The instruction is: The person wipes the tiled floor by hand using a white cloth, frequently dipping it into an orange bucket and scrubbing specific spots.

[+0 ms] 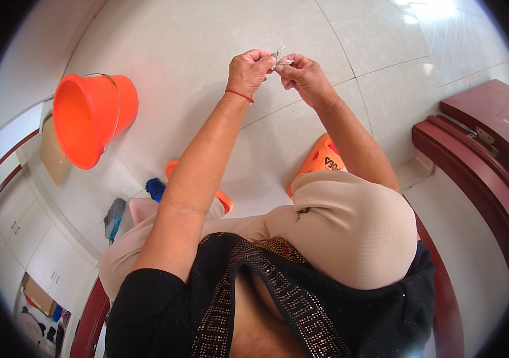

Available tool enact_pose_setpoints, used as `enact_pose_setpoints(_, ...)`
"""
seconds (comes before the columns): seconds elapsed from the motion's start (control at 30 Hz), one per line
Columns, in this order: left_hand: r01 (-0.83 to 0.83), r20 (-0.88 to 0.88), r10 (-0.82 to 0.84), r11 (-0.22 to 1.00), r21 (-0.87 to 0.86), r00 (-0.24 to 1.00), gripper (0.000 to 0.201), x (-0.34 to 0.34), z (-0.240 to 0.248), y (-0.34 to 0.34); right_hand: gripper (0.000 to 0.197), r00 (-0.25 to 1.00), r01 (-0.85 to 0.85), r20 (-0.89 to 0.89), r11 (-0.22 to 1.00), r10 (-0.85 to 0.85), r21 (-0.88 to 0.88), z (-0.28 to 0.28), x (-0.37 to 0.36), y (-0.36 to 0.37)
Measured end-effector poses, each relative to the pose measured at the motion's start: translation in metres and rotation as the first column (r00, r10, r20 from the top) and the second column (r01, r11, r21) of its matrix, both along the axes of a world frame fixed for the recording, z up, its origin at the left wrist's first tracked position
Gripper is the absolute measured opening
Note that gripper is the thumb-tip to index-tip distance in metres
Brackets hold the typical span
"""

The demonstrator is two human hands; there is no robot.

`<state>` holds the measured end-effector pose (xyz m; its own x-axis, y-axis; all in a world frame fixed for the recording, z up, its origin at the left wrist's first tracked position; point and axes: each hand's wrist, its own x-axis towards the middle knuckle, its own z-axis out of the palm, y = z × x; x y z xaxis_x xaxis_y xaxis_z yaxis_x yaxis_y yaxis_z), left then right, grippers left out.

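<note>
Out in front of me, over the tiled floor, my two hands are close together. My left hand [248, 73], with a thin red cord round its wrist, pinches a small pale greyish strip [279, 52] between thumb and fingers. My right hand [306, 79] grips the same small bundle from the other side, thumb against forefinger. A short end sticks up between the hands; the rest is covered by my fingertips. The strip looks crumpled or twisted, but whether it is cloth, string or plastic I cannot tell.
An orange bucket [124, 101] with a wire handle lies tilted at the left. Orange clogs [317, 161] are on my feet. Dark red wooden furniture [475, 155] stands at the right. A blue-grey brush [113, 219] and a crumpled blue item [155, 189] lie left of my legs.
</note>
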<state>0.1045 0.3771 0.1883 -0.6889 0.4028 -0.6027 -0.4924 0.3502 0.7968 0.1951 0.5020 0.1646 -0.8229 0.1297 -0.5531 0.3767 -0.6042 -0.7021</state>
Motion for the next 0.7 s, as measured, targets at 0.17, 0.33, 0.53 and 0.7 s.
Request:
enact_pose_setpoints(0.17, -0.210, 0.238, 0.167, 0.963, 0.170, 0.957, 0.011, 0.003, -0.006, -0.004, 0.014, 0.998, 0.069, 0.019, 0.993, -0.067, -0.098, 0.002, 0.004, 0.006)
enact_pose_setpoints(0.33, -0.331, 0.369, 0.219, 0.904, 0.272, 0.903, 0.009, 0.003, -0.018, -0.011, 0.012, 0.981, 0.186, 0.071, 0.977, -0.180, -0.100, -0.017, 0.008, 0.008)
enact_pose_setpoints(0.53, -0.244, 0.182, 0.228, 0.967, 0.072, 0.957, 0.013, -0.017, -0.047, 0.005, 0.010, 0.981, 0.076, 0.136, 0.918, -0.139, 0.389, -0.041, -0.025, 0.041)
enact_pose_setpoints(0.7, -0.240, -0.125, 0.290, 0.919, 0.313, 0.949, 0.013, -0.043, -0.070, 0.004, 0.009, 0.998, 0.038, 0.011, 0.679, -0.068, 0.734, -0.039, -0.047, 0.045)
